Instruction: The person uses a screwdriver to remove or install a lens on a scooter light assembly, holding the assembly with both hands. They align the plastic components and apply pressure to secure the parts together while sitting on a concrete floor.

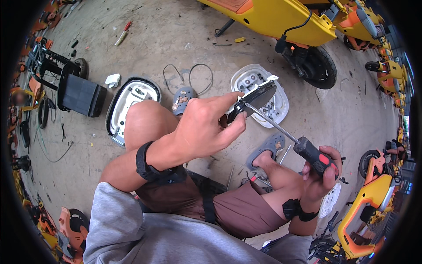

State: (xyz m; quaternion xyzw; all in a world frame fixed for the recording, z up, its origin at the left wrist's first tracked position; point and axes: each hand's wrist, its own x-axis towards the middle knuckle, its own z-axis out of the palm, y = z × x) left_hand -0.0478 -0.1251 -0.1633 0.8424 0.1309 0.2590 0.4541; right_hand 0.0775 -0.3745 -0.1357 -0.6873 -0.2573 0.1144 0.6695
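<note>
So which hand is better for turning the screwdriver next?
Probably the right hand: it already grips the screwdriver by its black-and-red handle, with the tip at the black-and-white part. The left hand is busy holding that part.

The stained grey floor [154, 39] carried a red-handled tool [123, 33] (handle uppermost) in the frame's upper left, a looped cable [212, 79] at upper centre, a black-edged white shell [119, 107] left of centre and a second white shell [283, 107] right of centre.
</note>
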